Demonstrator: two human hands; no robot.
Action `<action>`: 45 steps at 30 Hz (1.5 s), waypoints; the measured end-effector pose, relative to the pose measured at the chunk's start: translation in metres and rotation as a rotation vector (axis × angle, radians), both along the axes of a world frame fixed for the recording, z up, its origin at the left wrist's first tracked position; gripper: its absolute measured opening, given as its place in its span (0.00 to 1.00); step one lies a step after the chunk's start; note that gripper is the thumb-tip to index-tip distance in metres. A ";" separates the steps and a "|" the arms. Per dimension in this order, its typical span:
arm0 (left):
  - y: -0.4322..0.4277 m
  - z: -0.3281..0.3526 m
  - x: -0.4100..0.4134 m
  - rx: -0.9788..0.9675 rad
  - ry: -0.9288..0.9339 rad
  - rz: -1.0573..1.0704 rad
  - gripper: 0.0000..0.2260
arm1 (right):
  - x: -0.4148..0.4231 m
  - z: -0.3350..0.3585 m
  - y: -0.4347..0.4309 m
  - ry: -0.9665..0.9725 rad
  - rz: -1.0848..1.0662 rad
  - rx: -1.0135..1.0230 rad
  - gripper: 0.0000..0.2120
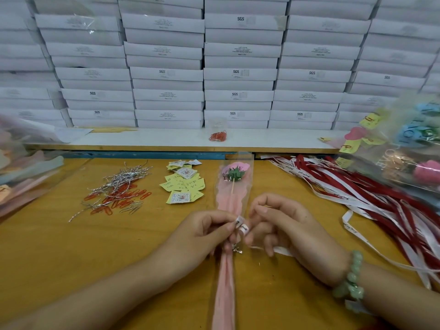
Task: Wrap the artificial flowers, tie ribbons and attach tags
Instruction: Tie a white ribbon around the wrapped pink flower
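At the centre of the yellow wooden bench (pixel 59 246), both your hands are working a knot.

Your left hand (pixel 202 231), fingers curled, pinches the white printed satin ribbon (pixel 241 226) against the gathered neck of the clear cellophane sleeve (pixel 222 189) holding pink paper and a pink artificial flower (pixel 235 171) on a thin stick (pixel 232 188); it lies flat, bloom away from you. Your right hand (pixel 281 225), curled too, pinches the ribbon's other side (its tail trails beneath the palm). Expect the sleeve to be light, crinkly and slippery, the stick easily snapped: hold at the neck, never the bloom.
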State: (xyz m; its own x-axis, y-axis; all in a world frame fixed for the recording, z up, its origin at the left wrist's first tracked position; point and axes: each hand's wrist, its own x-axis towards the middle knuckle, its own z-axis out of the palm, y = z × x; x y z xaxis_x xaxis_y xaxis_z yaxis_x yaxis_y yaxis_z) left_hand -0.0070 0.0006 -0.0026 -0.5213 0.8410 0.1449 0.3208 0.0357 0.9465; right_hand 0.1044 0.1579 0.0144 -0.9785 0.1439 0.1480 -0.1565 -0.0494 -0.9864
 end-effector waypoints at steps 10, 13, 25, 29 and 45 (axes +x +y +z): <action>-0.006 0.002 0.000 -0.022 -0.001 -0.053 0.08 | 0.002 -0.004 0.000 0.100 0.054 0.093 0.14; -0.005 -0.001 0.000 -0.001 0.018 -0.096 0.10 | 0.003 -0.001 -0.001 0.105 0.039 0.121 0.14; -0.003 0.000 0.001 0.031 -0.051 -0.047 0.12 | -0.003 -0.008 0.005 0.105 -0.122 0.369 0.07; -0.002 0.000 0.001 0.023 -0.029 -0.044 0.14 | -0.005 -0.013 0.005 0.051 -0.077 0.399 0.02; -0.006 -0.001 -0.002 0.215 -0.204 0.040 0.03 | 0.000 -0.009 -0.001 0.122 -0.046 0.551 0.03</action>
State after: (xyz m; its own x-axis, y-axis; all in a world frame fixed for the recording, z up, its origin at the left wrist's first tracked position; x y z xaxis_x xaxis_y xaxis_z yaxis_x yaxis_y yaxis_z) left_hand -0.0091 -0.0052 -0.0037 -0.5903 0.7805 0.2060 0.1256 -0.1633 0.9786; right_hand 0.1045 0.1573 0.0055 -0.9441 0.0555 0.3250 -0.2608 0.4776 -0.8390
